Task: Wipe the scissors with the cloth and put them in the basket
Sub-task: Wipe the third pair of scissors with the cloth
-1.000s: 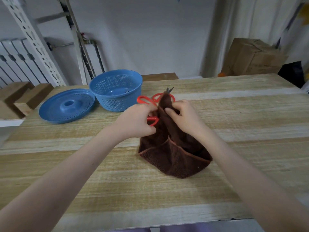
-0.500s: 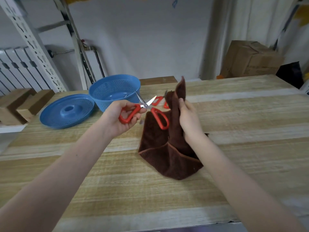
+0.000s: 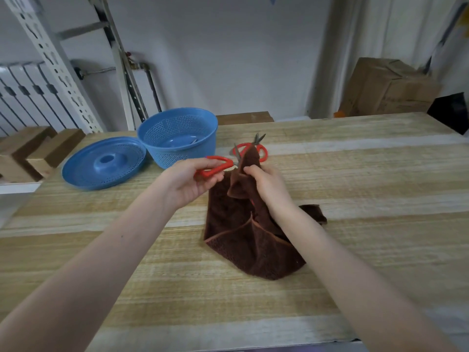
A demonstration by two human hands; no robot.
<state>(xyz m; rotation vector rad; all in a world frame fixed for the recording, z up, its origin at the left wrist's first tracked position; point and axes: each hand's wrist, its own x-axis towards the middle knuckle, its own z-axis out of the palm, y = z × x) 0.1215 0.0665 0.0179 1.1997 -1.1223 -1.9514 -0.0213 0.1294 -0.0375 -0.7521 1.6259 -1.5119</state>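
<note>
**Blades in the cloth, basket waiting at the far left**

Head view: The left hand (image 3: 189,181) is closed around one red handle loop of the scissors (image 3: 215,166). It holds them above the desk (image 3: 355,174) with the blades pointing towards the cloth (image 3: 243,237), so the metal is offered up for wiping. The right hand (image 3: 270,185) pinches a raised fold of the brown cloth between thumb and fingers, right where the blades meet it. This looks like a grip for rubbing the steel through the fabric. The rest of the cloth hangs down and bunches on the middle of the desk.

Behind the fold, a second pair of red scissors (image 3: 262,149) lies flat on the desk, towards the far edge. The blue basket (image 3: 182,156) stands near the far-left corner, within easy reach of the left hand. Something pale lies inside it, too unclear to name. Its lid (image 3: 101,168) lies just beside it, nearer the left edge.
</note>
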